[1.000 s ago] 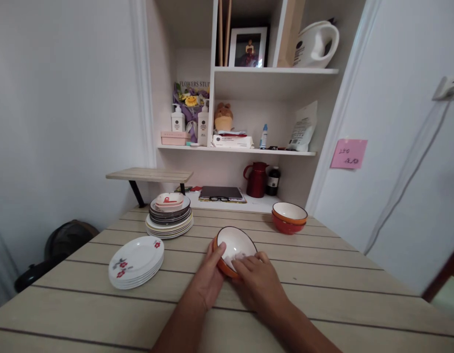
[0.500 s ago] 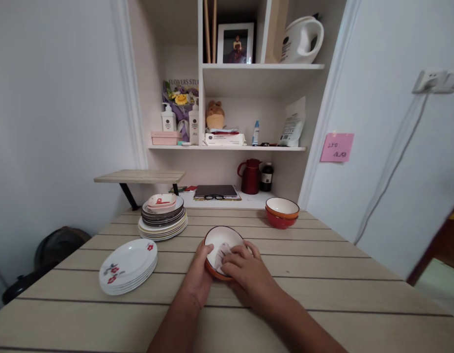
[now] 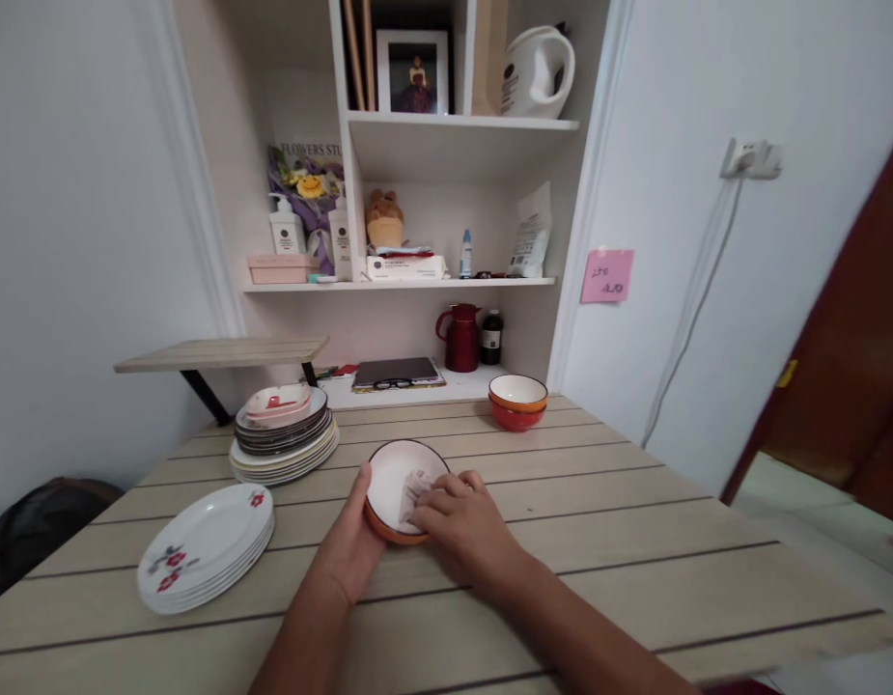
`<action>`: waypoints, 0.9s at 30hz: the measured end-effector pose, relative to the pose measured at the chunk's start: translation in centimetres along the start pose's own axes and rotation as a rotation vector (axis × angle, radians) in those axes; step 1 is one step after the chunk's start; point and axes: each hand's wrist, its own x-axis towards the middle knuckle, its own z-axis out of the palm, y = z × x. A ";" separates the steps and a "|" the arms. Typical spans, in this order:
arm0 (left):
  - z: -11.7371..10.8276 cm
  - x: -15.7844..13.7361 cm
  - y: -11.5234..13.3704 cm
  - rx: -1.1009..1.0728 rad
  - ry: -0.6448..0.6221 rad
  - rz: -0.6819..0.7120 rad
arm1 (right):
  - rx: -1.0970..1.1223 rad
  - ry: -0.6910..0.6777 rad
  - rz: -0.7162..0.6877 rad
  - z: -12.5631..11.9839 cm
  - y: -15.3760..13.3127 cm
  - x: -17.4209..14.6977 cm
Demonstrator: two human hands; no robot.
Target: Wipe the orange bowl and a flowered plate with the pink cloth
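Observation:
An orange bowl (image 3: 392,483) with a white inside and dark rim is tilted toward me above the table's middle. My left hand (image 3: 353,536) grips its left side, thumb over the rim. Inside the bowl, my right hand (image 3: 464,526) presses a crumpled pale tissue (image 3: 415,492) against the right part of the inner wall. The fingers of the right hand are bent over the tissue and partly hide it. Whether the bowl's base touches the table cannot be seen.
White plates (image 3: 207,545) with red flowers are stacked at the left. Behind them stands a taller plate stack (image 3: 283,446) topped by small pink dishes (image 3: 278,403). Two nested bowls (image 3: 516,403) sit at the back right. A raised wooden shelf (image 3: 221,353) overhangs the back left.
The view has turned to the right, so the surroundings appear shifted left. Both hands keep hold of the bowl and tissue; the right fingers have shifted slightly inside the bowl.

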 end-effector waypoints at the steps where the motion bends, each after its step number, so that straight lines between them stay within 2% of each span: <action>1: 0.0 0.1 -0.1 -0.006 -0.015 0.014 | 0.011 -0.009 0.022 0.0 -0.1 0.1; 9: 0.1 0.3 -0.3 -0.041 -0.050 0.091 | 0.104 0.011 0.122 -0.2 -0.6 0.7; 16: 0.4 0.4 -0.7 0.020 -0.050 0.117 | 0.085 0.012 0.224 0.0 -1.2 1.0; 18: 0.7 0.4 -0.8 0.030 -0.013 0.117 | 0.052 0.015 0.190 0.0 -1.3 1.1; 23: 1.6 0.4 -0.7 0.031 0.171 0.135 | -0.003 0.020 0.092 -0.1 -1.0 1.4; 27: 1.7 0.5 -0.7 0.034 0.206 0.121 | -0.006 0.032 0.096 0.0 -0.8 1.3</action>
